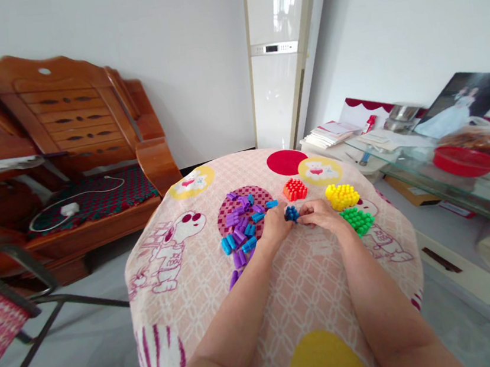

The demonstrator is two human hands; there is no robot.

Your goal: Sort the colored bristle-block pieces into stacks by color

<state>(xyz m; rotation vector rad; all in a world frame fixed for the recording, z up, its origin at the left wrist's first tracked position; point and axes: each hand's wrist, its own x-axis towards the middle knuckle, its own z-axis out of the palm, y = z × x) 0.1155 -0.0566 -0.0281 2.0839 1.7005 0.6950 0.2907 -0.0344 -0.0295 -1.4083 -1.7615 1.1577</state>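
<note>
A small cluster of dark blue plastic pegs (291, 213) stands on the table between my two hands. My left hand (275, 224) is closed against its left side, fingers curled and partly hidden. From the right, my right hand (319, 215) pinches at the edge of the same cluster. Upright groups of red pegs (294, 189), yellow pegs (342, 196) and green pegs (357, 221) stand behind and to the right. Left of my left hand lie loose purple pieces (239, 235) and lighter blue pieces (249, 244), scattered and mostly on their sides.
The round table has a patterned pink cloth (206, 307). At right, a glass shelf (449, 170) holds a red bowl (468, 159) and papers. A wooden chair (63, 122) and a metal-framed seat (1, 308) are on the left; a tall white cabinet-like unit (276, 90) stands behind.
</note>
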